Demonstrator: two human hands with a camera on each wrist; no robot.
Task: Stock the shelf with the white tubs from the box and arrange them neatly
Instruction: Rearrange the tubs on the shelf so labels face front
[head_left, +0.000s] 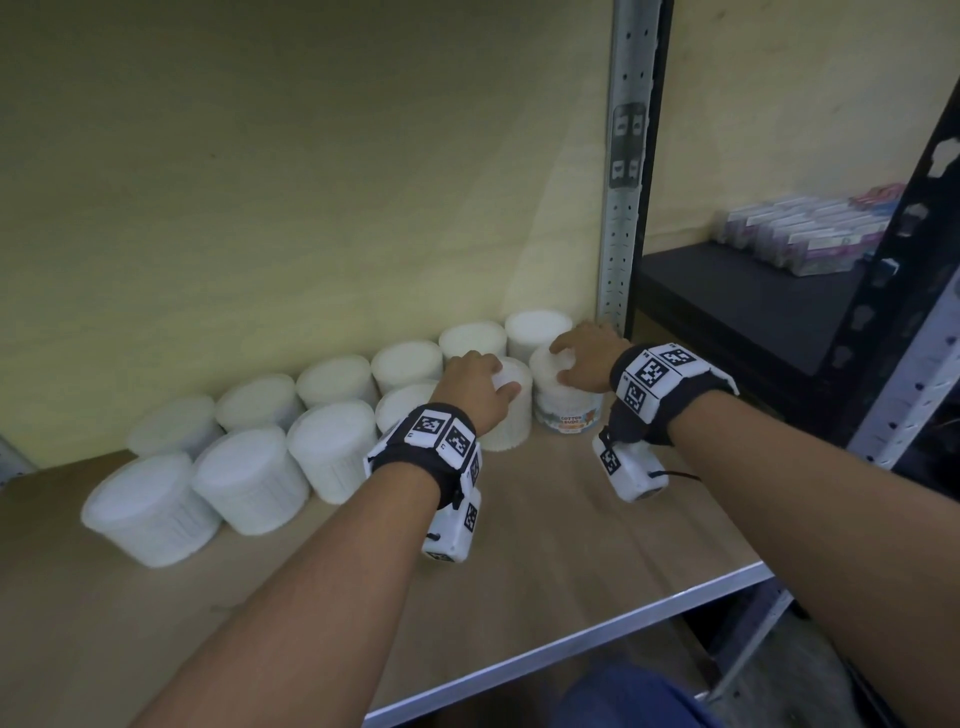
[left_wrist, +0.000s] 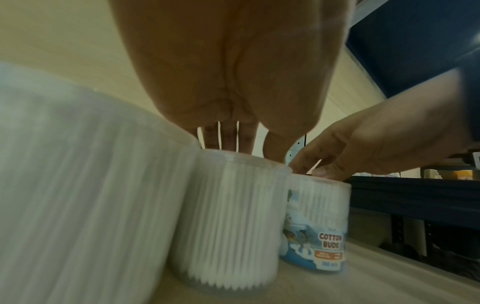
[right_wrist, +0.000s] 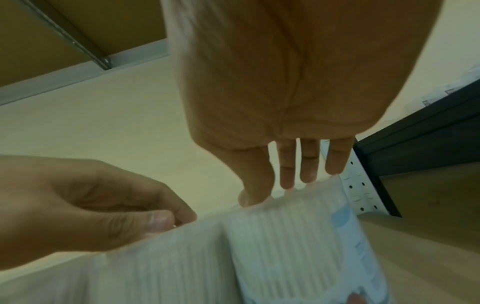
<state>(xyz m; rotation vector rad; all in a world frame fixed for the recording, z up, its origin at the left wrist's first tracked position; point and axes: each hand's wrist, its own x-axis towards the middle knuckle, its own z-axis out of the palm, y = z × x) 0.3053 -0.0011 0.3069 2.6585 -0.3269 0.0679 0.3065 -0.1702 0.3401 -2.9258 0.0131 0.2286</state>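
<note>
Off to the right there's a black shelf unit (head_left: 737, 306) sitting next to this one — a row of purple-and-white boxed packs (head_left: 810, 234) is lying on it, and a perforated grey upright post (head_left: 623, 171) is standing between.

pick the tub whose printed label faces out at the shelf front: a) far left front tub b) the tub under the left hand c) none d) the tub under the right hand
d: the cotton buds tub under the right hand shows its blue label, while the tub under the left hand shows only white stems.
</note>
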